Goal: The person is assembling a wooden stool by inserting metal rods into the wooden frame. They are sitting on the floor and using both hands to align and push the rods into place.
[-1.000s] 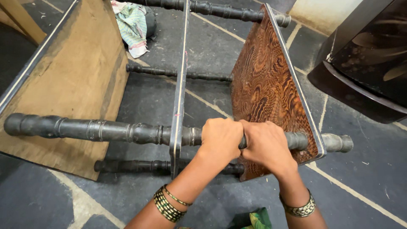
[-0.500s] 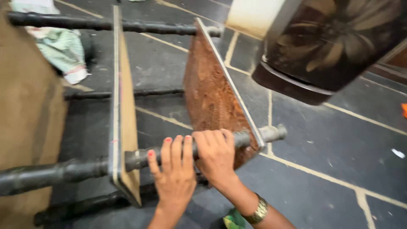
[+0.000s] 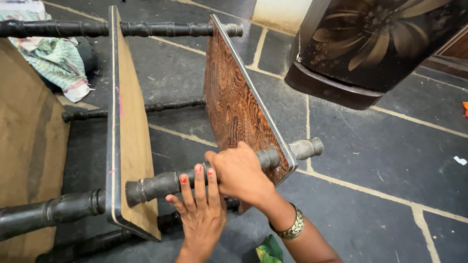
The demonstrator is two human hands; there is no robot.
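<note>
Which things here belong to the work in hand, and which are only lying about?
In hand: left hand; right hand; black turned post; wood-grain shelf panel; plain middle panel.
Lying about: checked cloth; dark flower-patterned cabinet; green scrap.

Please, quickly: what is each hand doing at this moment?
Left hand: open, fingers flat against the dark turned post.
Right hand: closed around the same post.
</note>
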